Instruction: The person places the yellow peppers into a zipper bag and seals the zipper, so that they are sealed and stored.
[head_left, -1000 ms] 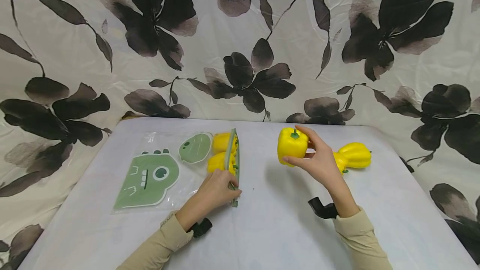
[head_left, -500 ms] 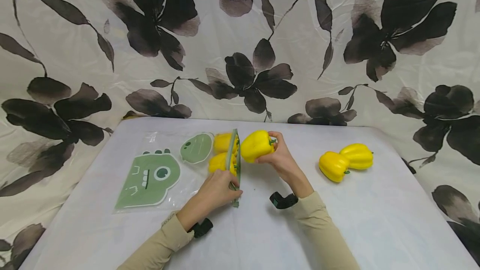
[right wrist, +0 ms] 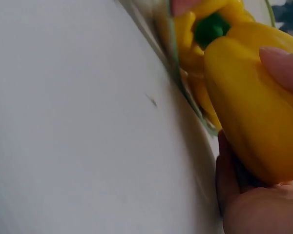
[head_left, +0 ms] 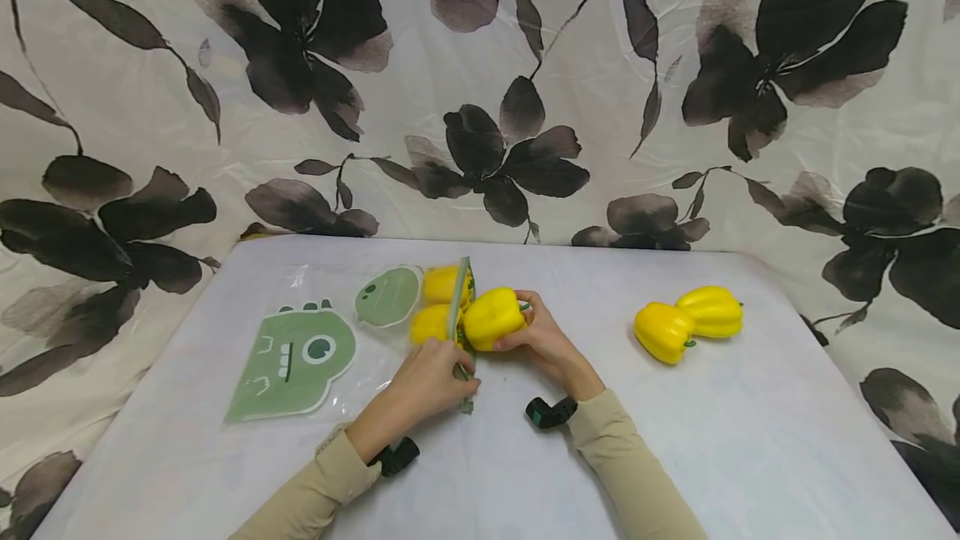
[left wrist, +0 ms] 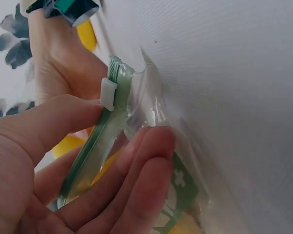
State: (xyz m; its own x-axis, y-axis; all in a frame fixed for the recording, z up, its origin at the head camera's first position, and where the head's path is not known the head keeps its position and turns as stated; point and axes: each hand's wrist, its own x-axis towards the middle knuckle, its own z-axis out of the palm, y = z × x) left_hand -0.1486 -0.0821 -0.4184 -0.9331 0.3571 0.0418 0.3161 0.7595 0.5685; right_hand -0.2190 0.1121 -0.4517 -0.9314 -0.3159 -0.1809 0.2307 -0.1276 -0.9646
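Note:
A clear zip bag (head_left: 300, 365) printed with green cartoon figures lies on the table, its mouth facing right. Inside near the mouth are two yellow bell peppers (head_left: 439, 283). My left hand (head_left: 427, 382) pinches the bag's green zip edge at the near end; a white slider (left wrist: 108, 94) sits by the thumb in the left wrist view. My right hand (head_left: 551, 344) grips another yellow bell pepper (head_left: 492, 319) by its stem end, thumb on one side, fingers beneath. That pepper is right at the bag's mouth, its blunt end toward the peppers inside.
Two more yellow bell peppers (head_left: 664, 332) lie touching each other on the right of the white table (head_left: 780, 440). Behind the table's back edge hangs a cloth (head_left: 525, 48) with dark flowers.
My right hand has carried the pepper leftward from above the table's right-centre and lowered it to the bag's mouth. My left hand keeps its pinch on the zip edge.

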